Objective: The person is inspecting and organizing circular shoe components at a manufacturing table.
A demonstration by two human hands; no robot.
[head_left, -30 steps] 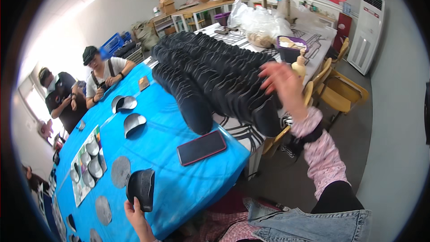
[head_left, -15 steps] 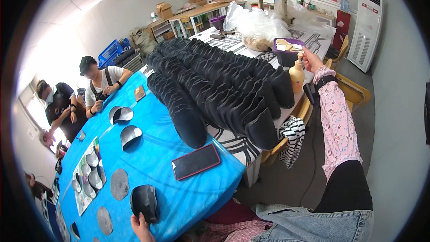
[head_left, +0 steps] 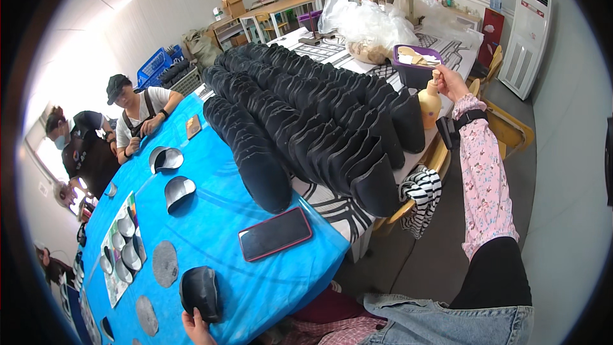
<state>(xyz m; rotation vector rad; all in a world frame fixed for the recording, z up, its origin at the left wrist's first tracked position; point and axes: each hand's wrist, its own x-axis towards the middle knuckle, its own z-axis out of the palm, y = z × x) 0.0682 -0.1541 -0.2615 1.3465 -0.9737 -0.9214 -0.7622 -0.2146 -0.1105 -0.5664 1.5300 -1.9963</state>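
At the near edge of the blue-covered table, my left hand (head_left: 199, 327) holds a black cupped piece (head_left: 200, 294) by its lower rim, fingertips over its front. My right arm is stretched far out in a pink flowered sleeve. The closed fingers of my right hand (head_left: 452, 83) are at the head of a yellow pump bottle (head_left: 429, 107). Behind the bottle stands a purple-rimmed bin (head_left: 408, 75) with wooden tools and pale pieces in it. Long nested rows of black moulded pieces (head_left: 262, 182) fill the table between my hands.
A phone (head_left: 276, 234) lies near the table edge. Grey oval pieces (head_left: 165, 264) and grey-lined cups (head_left: 179, 194) are spread to the left. Two people (head_left: 143, 112) work across the table. Yellow chairs (head_left: 507, 129) and a striped cloth (head_left: 421, 198) are at the right.
My view has shifted slightly. My right hand has come a little closer to the pump head. My left hand keeps its hold on the black cupped piece.
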